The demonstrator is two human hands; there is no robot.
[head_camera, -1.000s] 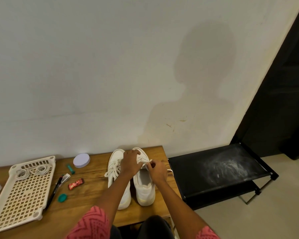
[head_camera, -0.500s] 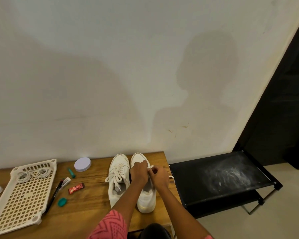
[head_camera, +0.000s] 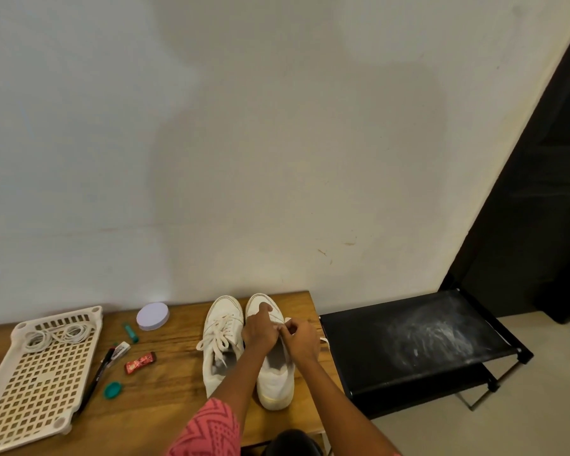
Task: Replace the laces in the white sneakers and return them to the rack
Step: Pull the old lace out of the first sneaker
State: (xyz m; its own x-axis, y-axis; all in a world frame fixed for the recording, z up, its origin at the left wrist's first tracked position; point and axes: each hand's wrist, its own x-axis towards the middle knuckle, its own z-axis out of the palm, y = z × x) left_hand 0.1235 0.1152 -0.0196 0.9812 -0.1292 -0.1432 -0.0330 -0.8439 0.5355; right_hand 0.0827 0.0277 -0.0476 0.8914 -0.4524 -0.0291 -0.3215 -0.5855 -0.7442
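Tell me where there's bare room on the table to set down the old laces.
Free wood lies in front of the red wrapper and green cap, between the tray and the left sneaker. A smaller strip runs between the round lid and that sneaker. It is crowded beside the tray, where pens lie, and around the right sneaker, where both hands work.
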